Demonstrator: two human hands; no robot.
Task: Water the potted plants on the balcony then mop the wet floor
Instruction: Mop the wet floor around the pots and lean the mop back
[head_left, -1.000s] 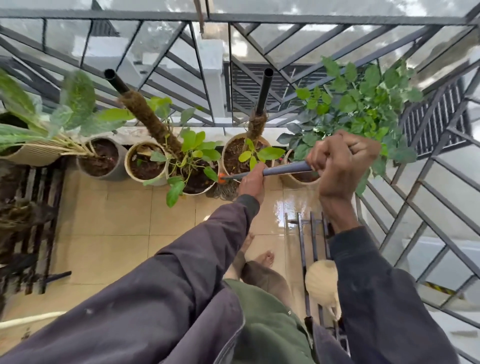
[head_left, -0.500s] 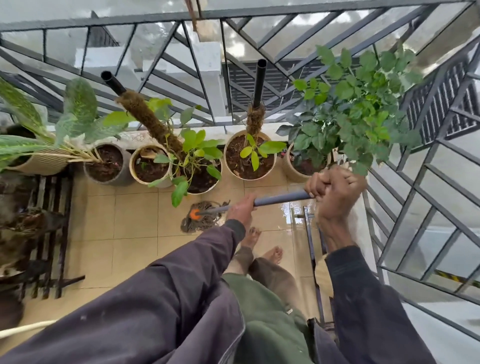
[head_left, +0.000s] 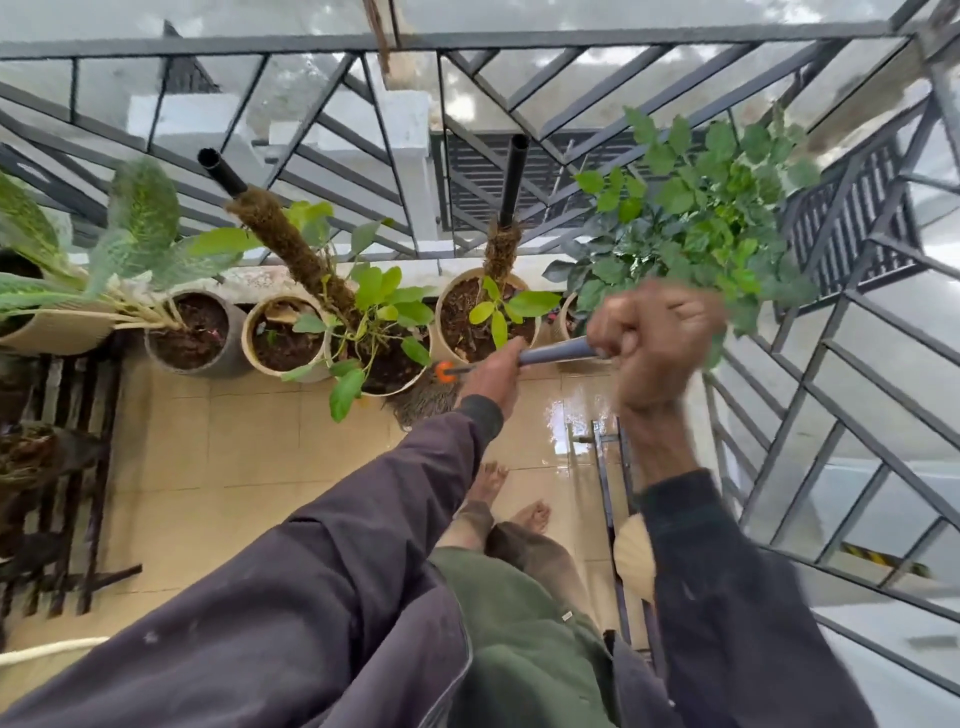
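I hold a mop with a grey handle (head_left: 558, 353) in both hands. My right hand (head_left: 657, 343) grips the upper end, blurred by motion. Lower down, my left hand (head_left: 491, 374) grips the handle just above an orange collar (head_left: 444, 371). The stringy mop head (head_left: 423, 402) lies on the tiles against the base of the pots. A row of potted plants stands along the railing: a grey pot (head_left: 189, 332), a cream pot (head_left: 280, 338), a pot with a moss pole (head_left: 384, 364), another cream pot (head_left: 485, 317) and a bushy green plant (head_left: 701, 218). Wet, shiny tiles (head_left: 566, 415) lie right of the mop head.
A dark metal railing (head_left: 467, 39) closes the balcony at the front and right. A dark slatted rack (head_left: 62, 467) with plants stands on the left. A metal frame (head_left: 605, 467) and a pale round object (head_left: 634, 556) are by my right leg. My bare feet (head_left: 514, 499) stand on the tiles.
The mop head has been pushed forward from the open tiles back to the base of the pots. Both hands moved forward and up with the handle.
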